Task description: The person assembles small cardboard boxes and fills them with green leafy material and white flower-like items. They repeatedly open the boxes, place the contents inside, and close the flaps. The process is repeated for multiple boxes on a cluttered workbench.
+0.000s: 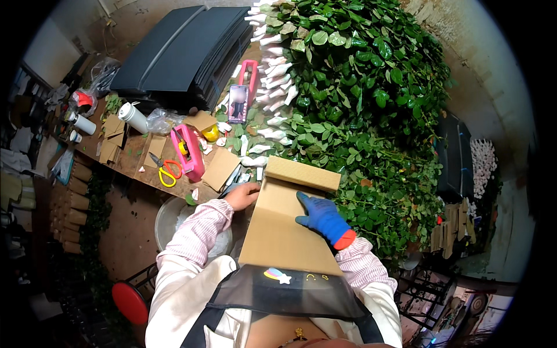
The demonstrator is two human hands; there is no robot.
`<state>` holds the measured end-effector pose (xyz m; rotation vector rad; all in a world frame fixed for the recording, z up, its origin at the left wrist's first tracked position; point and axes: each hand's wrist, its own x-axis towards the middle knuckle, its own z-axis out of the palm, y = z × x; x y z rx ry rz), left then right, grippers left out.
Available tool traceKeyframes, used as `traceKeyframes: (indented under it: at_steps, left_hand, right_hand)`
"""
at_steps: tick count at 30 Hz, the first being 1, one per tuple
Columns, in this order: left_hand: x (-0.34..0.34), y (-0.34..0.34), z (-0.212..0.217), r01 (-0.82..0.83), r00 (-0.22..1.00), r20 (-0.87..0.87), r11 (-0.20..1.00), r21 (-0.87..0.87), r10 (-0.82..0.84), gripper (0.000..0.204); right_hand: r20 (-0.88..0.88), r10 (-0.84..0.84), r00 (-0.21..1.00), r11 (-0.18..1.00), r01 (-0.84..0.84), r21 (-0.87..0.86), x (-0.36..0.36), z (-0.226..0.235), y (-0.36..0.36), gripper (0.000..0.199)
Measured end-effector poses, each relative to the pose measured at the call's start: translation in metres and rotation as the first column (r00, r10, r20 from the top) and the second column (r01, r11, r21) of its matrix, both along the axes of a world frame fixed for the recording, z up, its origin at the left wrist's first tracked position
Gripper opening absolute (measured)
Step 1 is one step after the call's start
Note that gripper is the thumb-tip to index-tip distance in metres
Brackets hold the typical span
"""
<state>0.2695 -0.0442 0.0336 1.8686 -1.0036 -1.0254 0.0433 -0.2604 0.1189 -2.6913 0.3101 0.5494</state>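
Note:
A long brown cardboard sheet (290, 235) lies in front of my body, its far end a ridged corrugated flap (303, 173). My left hand (241, 197), bare, is at the sheet's left edge with fingers curled against it; the fingertips are partly hidden. On the sheet's right half rests my right hand (324, 218), in a blue glove with an orange cuff. Its thumb and a finger point left, apart from each other. Just beyond the flap, leafy green stems (371, 151) lie in a big heap, their heads wrapped in white sleeves (275, 87) facing left.
Left on the wooden table are yellow-and-red scissors (168, 173), a pink tape dispenser (188, 153), cardboard pieces (220, 169) and a white bottle (133, 118). Dark sheets (180, 52) are stacked behind. A pale bucket (168, 223) stands below the edge, a red stool (130, 303) lower left.

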Motion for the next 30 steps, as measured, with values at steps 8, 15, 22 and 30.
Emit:
traceKeyframes:
  at_steps: [8,15,22,30]
  left_hand:
    - [-0.041,-0.031,0.046,0.577,0.552,0.804,0.798,-0.176,-0.221,0.068]
    - [-0.037,-0.031,0.030,0.594,0.530,0.794,0.798,-0.097,-0.298,0.085]
    - [-0.039,-0.033,0.032,0.599,0.477,0.809,0.801,-0.014,-0.343,0.091]
    - [-0.040,-0.034,-0.029,0.509,0.600,0.790,0.823,-0.253,-0.128,0.079]
  right_hand:
    - [-0.358,0.074,0.931,0.960,-0.163,-0.227,0.024,-0.018,0.038,0.080]
    - [-0.112,0.073,0.991,0.828,0.002,0.560,0.017,0.052,0.022,0.059]
    - [0.057,0.194,0.979,0.971,-0.184,-0.151,0.008,0.015,0.097,0.038]
    - [0.462,0.093,0.882,0.933,-0.239,0.270,0.121,0.046,0.108,0.048]
